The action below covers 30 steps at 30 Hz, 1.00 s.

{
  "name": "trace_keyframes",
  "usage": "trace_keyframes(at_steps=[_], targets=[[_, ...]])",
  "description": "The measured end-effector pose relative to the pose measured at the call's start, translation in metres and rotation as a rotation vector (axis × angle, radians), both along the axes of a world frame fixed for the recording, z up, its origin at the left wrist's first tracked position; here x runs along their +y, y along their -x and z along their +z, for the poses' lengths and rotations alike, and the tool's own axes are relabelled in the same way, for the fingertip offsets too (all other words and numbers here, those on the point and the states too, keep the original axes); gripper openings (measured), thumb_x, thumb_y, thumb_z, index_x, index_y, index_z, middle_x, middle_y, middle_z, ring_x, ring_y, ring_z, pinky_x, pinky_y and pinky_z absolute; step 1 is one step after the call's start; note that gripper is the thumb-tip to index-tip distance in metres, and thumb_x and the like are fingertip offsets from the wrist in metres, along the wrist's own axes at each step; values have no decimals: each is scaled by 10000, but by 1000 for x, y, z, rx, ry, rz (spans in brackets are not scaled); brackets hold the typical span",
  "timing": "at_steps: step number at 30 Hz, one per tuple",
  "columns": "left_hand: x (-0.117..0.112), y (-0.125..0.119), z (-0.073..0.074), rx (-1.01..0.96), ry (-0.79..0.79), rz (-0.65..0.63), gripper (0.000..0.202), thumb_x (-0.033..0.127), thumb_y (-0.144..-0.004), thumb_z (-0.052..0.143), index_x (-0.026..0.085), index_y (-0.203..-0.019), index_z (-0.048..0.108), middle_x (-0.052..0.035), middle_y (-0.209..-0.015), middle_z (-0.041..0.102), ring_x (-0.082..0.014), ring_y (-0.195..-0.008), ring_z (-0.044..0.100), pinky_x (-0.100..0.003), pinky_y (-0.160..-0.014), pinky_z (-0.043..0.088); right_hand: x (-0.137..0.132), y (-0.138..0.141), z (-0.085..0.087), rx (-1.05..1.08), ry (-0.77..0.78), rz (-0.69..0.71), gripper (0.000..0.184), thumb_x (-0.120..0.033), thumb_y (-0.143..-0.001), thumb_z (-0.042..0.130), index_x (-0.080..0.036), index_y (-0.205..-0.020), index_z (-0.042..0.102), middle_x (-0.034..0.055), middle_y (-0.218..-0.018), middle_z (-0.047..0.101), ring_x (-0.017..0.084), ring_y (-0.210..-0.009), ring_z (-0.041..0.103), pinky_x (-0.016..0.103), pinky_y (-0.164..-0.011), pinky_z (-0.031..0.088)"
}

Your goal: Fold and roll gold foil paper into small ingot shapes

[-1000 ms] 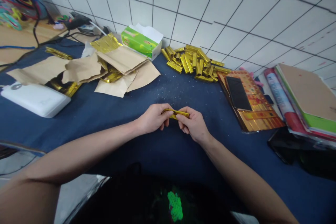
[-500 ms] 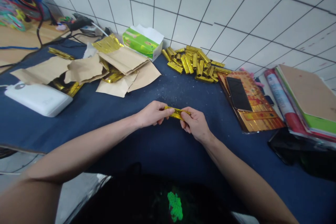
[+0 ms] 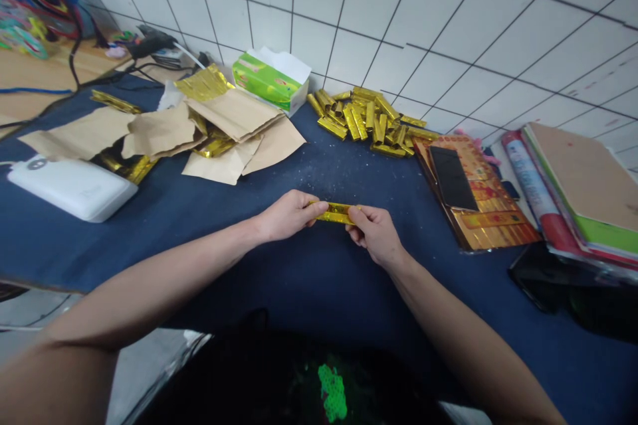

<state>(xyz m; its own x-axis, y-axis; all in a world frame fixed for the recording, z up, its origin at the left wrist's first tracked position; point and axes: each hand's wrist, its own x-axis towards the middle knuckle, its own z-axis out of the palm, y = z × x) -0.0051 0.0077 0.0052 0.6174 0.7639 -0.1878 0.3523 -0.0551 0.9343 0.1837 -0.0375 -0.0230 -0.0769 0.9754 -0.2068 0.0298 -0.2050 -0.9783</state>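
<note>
A narrow folded strip of gold foil paper (image 3: 335, 213) is held level just above the blue table cloth (image 3: 319, 279), in the middle of the view. My left hand (image 3: 286, 214) pinches its left end, fingers closed. My right hand (image 3: 375, 234) grips its right end, fingers curled round it. A pile of several finished gold foil folds (image 3: 366, 119) lies at the back of the table against the tiled wall, beyond my hands.
Loose brown and gold paper sheets (image 3: 219, 126) lie at the back left, next to a green tissue box (image 3: 269, 80). A white box (image 3: 74, 186) sits at far left. A gold-printed paper pack with a black phone (image 3: 451, 176) and stacked books (image 3: 578, 192) are at right.
Both hands have turned and worked the gold strip slightly; it now lies flatter and more stretched out between them. The view shifted a little.
</note>
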Motion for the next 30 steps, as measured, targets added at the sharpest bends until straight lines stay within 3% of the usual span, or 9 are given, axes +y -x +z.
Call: trace_keyframes(at_steps=[7, 12, 17, 22, 24, 27, 30], targets=[[2, 0, -5, -84, 84, 16, 435, 484, -830, 423, 164, -535, 425, 57, -414, 354, -39, -366, 291, -173, -377, 208, -1, 4, -7, 94, -61, -53, 463, -535, -769, 541, -180, -482, 467, -52, -409, 393, 49, -338, 298, 218, -349, 204], [4, -1, -11, -166, 130, 69, 450, 509, -828, 434, 162, -542, 423, 59, -398, 387, -28, -338, 299, -167, -357, 217, -2, 3, -5, -103, -211, -97, 464, -506, -814, 498, -183, -484, 456, -46, -417, 373, 62, -377, 295, 230, -381, 212], [-2, -18, -13, -346, 291, 229, 323, 465, -750, 578, 170, -698, 459, 47, -498, 507, -52, -372, 435, -168, -370, 331, 4, 7, -6, -100, -269, -308, 447, -523, -817, 479, -196, -517, 426, -51, -435, 364, 67, -379, 290, 235, -373, 208], [-3, -55, -5, -407, 339, 243, 373, 446, -733, 610, 158, -569, 439, 70, -402, 388, -26, -321, 320, -165, -323, 228, 19, 18, -8, -53, -314, -393, 429, -529, -795, 499, -197, -532, 429, -58, -446, 369, 66, -392, 302, 228, -375, 231], [1, -67, -4, -469, 352, 314, 382, 438, -719, 633, 160, -555, 428, 86, -372, 336, -16, -303, 268, -170, -317, 166, 25, 22, -7, -13, -309, -427, 426, -527, -780, 513, -201, -523, 416, -65, -429, 356, 66, -386, 291, 228, -369, 230], [11, -74, -9, -528, 404, 342, 436, 453, -703, 644, 173, -511, 371, 93, -341, 294, -13, -283, 229, -184, -317, 130, 32, 27, -7, 79, -248, -467, 429, -530, -746, 545, -210, -509, 385, -76, -395, 330, 63, -358, 264, 229, -344, 211], [19, -73, -15, -554, 376, 357, 443, 459, -727, 606, 184, -509, 336, 97, -338, 280, -15, -276, 219, -186, -316, 126, 35, 27, -9, 116, -234, -402, 439, -528, -751, 542, -207, -499, 382, -79, -377, 326, 55, -332, 258, 225, -330, 200]])
